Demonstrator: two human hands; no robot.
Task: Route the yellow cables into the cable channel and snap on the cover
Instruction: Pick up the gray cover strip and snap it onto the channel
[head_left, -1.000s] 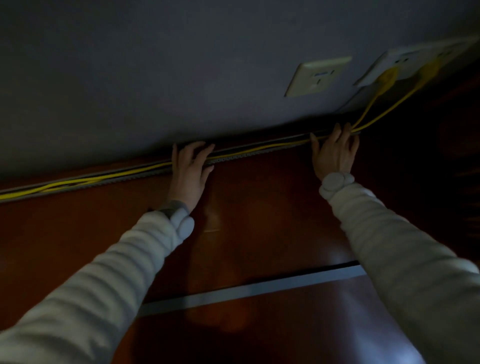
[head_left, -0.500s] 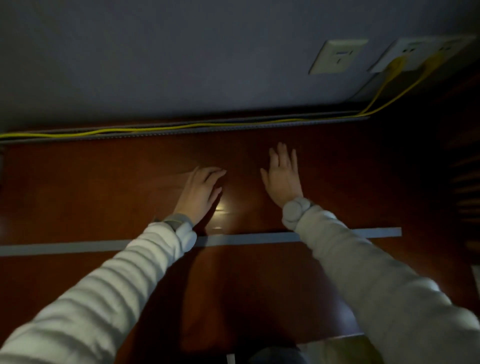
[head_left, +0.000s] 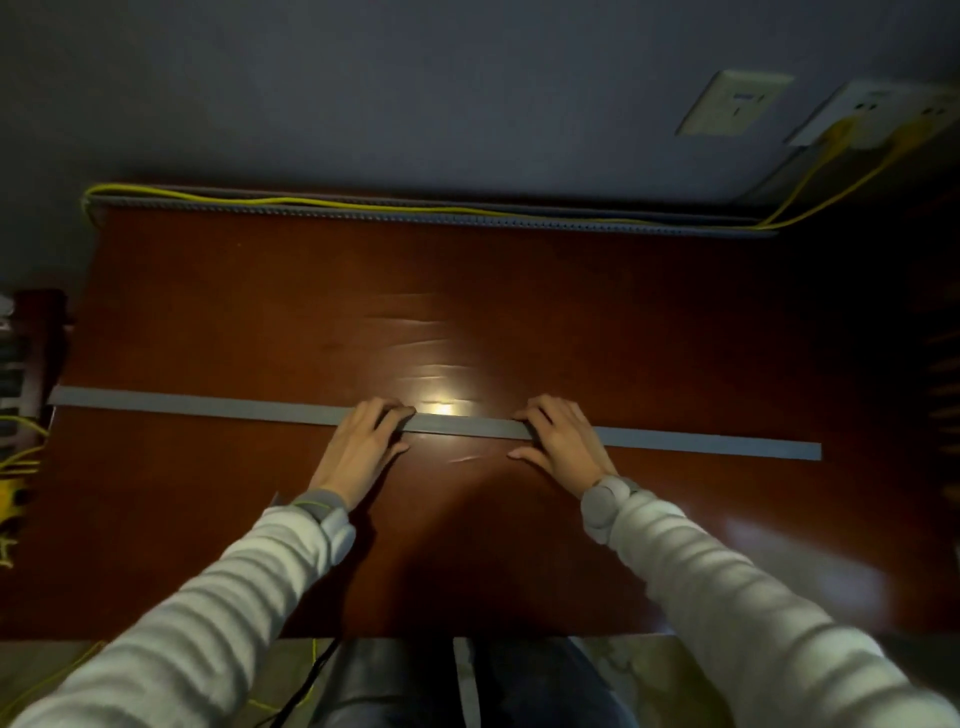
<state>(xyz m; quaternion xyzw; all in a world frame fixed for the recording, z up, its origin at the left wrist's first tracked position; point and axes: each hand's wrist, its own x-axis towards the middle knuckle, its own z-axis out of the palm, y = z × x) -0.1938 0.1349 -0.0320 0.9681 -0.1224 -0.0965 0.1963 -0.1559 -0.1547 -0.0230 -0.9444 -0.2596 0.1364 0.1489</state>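
A long grey cover strip (head_left: 208, 405) lies flat across the middle of the dark wooden desk (head_left: 519, 312). My left hand (head_left: 363, 447) grips the strip just left of its middle, fingers over its far edge and thumb on the near side. My right hand (head_left: 561, 441) holds the strip the same way a little to the right. At the desk's far edge, against the wall, the grey cable channel (head_left: 519, 221) runs left to right with the yellow cables (head_left: 363, 207) lying along it. The cables rise at the right to a wall socket plate (head_left: 872, 111).
A second socket plate (head_left: 732, 104) sits on the grey wall. Left of the desk stand dark wooden furniture (head_left: 31, 353) and more yellow cable (head_left: 21, 457). Below the desk's near edge are my legs and loose cable on the floor (head_left: 306, 686).
Both hands have drawn back from the channel at the wall to the cover strip and closed on it. The camera has pulled back, so the whole desk shows.
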